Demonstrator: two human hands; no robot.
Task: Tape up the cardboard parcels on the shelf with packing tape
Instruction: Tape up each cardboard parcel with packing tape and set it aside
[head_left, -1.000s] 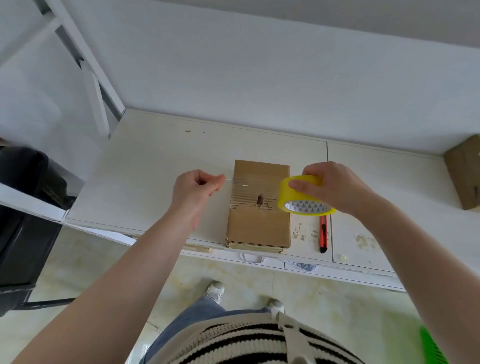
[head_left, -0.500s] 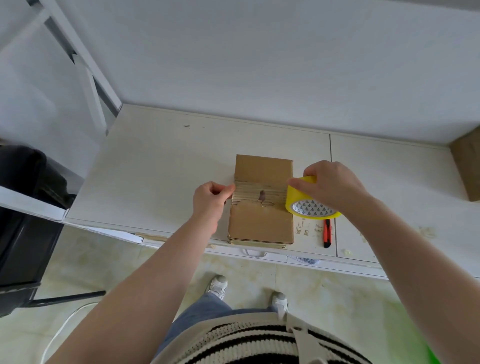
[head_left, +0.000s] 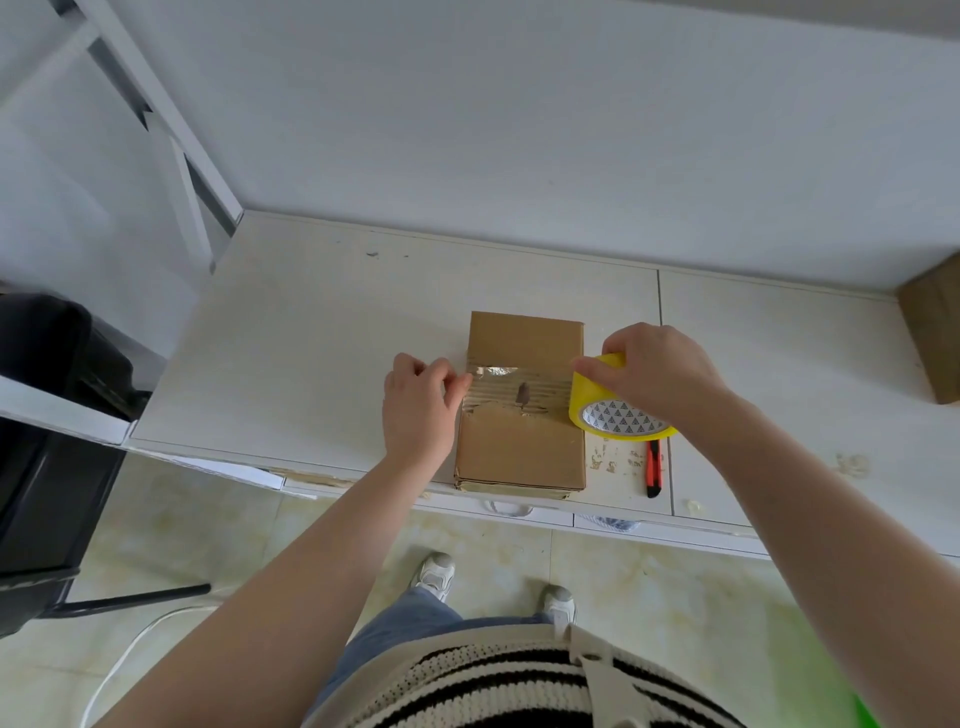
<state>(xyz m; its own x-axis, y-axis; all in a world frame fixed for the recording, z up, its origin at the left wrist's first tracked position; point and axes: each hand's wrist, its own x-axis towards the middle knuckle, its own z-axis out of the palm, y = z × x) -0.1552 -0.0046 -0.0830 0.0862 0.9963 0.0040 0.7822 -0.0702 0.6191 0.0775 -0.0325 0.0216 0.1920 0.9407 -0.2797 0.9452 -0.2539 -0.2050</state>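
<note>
Stretching tape (head_left: 511, 387) across parcel (head_left: 522, 441)

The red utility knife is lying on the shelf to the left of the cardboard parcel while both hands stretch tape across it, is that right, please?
Not quite: the head view shows the red utility knife on the shelf to the right of the cardboard parcel, below the tape roll.

Second cardboard box (head_left: 935, 332) cut by right edge; knife (head_left: 653, 467) tip perhaps under tape roll (head_left: 618, 410).
</note>
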